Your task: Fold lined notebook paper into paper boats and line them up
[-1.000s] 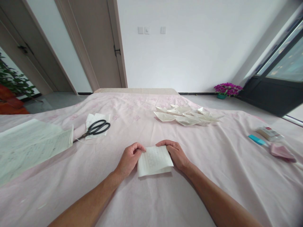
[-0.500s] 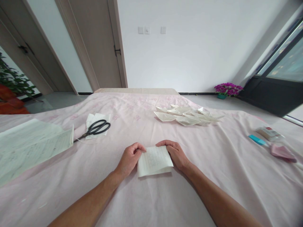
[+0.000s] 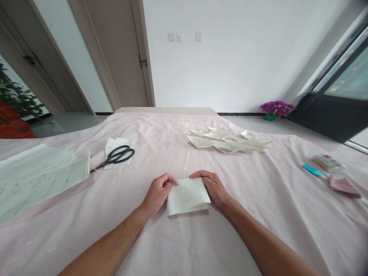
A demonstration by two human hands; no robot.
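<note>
A small piece of lined, written-on paper (image 3: 188,198) lies between my hands, and its near edge is lifted a little off the pink cloth. My left hand (image 3: 158,191) pinches its far left corner between thumb and bent fingers. On the other side, my right hand (image 3: 214,186) holds the right edge, with fingers curled along the far edge and the thumb partly hidden. Beyond my right hand sits a group of several folded paper boats (image 3: 227,140).
Black-handled scissors (image 3: 119,155) rest on folded white paper (image 3: 126,142) at the left, beside large written sheets (image 3: 43,180). At the right are a blue-capped item (image 3: 312,170), a clear-wrapped pack (image 3: 328,162) and a pink cloth piece (image 3: 343,185). The flowered bedspread (image 3: 161,245) has folds.
</note>
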